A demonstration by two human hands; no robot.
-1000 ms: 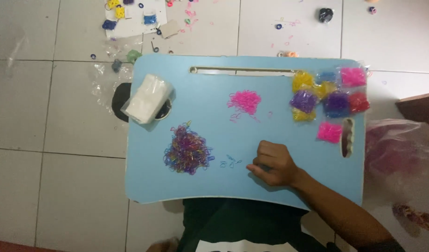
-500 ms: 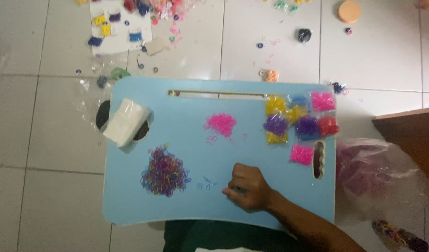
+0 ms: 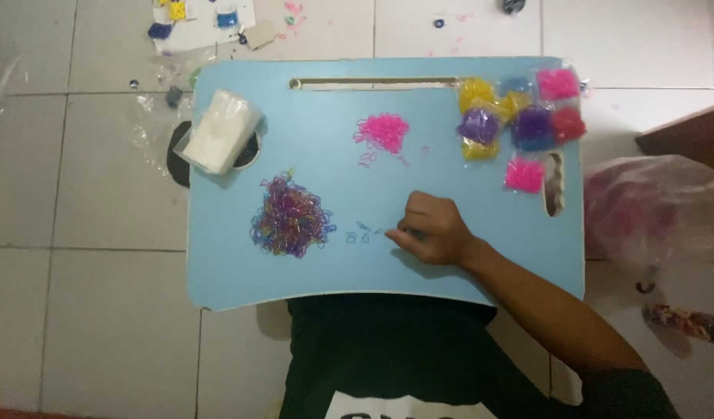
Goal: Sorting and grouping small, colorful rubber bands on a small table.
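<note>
Right hand (image 3: pixel 434 231) holds the same spot near the lap desk's (image 3: pixel 233 279) near edge as half a second ago, fingertips pinched at the surface; whether they grip a band I cannot tell. Left hand out of view. Just beside the fingertips, the small blue loom bands (image 3: pixel 361 233) lie in a short row running left-right, parallel to that edge; farther toward the far edge sits the pink band pile (image 3: pixel 382 130).

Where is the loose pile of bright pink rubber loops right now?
In the head view, the loose pile of bright pink rubber loops lies on the light blue lap tray, upper centre, below its long slot and left of the bagged coloured bands.
</note>
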